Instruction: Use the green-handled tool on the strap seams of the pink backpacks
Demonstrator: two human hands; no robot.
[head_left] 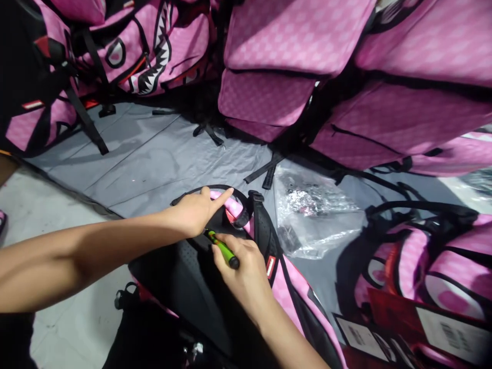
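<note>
Green tool (226,252) in the grasp of right hand (243,264), beside left hand (197,210) of unclear hold, over pink-and-black backpack (196,289).

- A toothy pink backpack (154,56) is sitting upper left.
- Clear plastic (321,218) is lying on grey sheeting (126,143).
- An eye-printed pink bag (453,292) is resting lower right.

Tool handle (226,250): smooth plastic, slight sheen. Backpack back panel (184,287): matt cloth, dotted texture. Polybag (319,218): clear glossy plastic, crinkled. Groundsheet (149,148): creased, faint sheen. Barcode label (359,335): smooth, paper-like.
</note>
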